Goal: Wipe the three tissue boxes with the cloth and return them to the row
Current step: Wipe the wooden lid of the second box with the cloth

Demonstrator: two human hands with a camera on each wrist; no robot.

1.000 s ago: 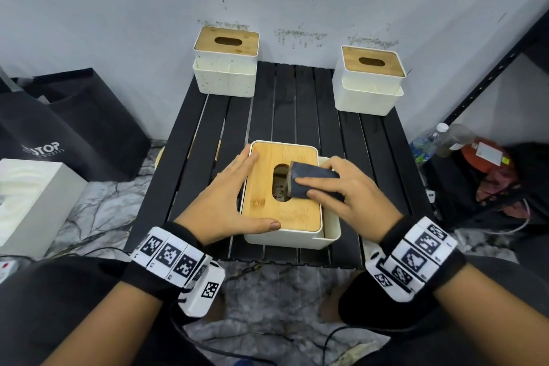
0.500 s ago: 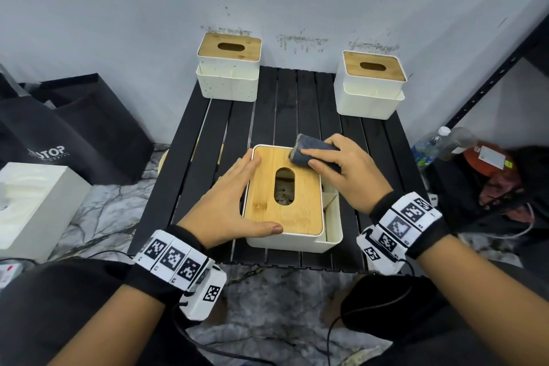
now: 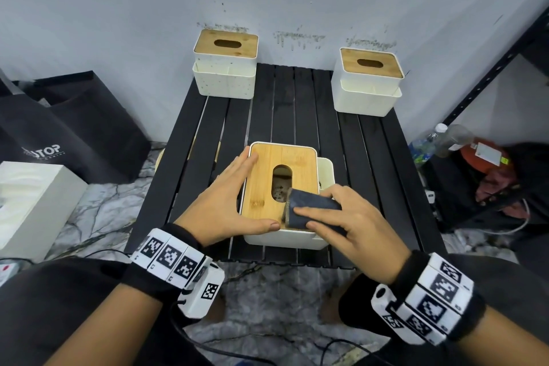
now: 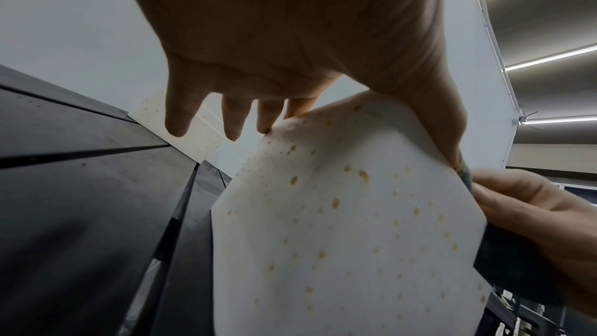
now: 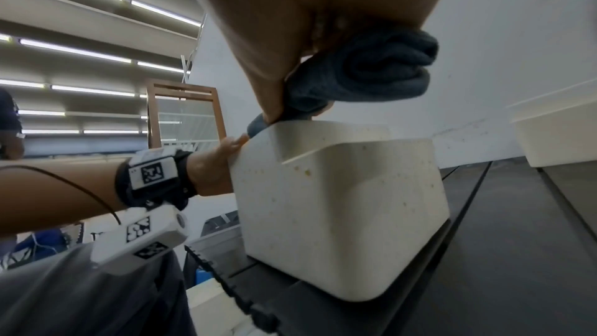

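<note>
A white tissue box with a bamboo lid (image 3: 261,184) stands near the front of the black slatted table (image 3: 297,104). My left hand (image 3: 225,202) braces it, with straight fingers along its left side and the thumb on the lid's front edge. My right hand (image 3: 356,226) grips a folded dark cloth (image 3: 312,208) and presses it on the lid's near right corner. The right wrist view shows the cloth (image 5: 371,70) bunched in the hand above the speckled box (image 5: 339,201). Two more tissue boxes stand at the back left (image 3: 225,68) and back right (image 3: 368,83), with a gap between them.
A black bag (image 3: 74,128) and a white box (image 3: 29,202) sit on the floor to the left. Plastic bottles (image 3: 439,142) and a black shelf frame (image 3: 490,74) are at the right. The wall rises just behind the table.
My right hand slid the cloth from beside the slot to the lid's far right corner, then back to the near right corner. The left hand stayed on the box.
</note>
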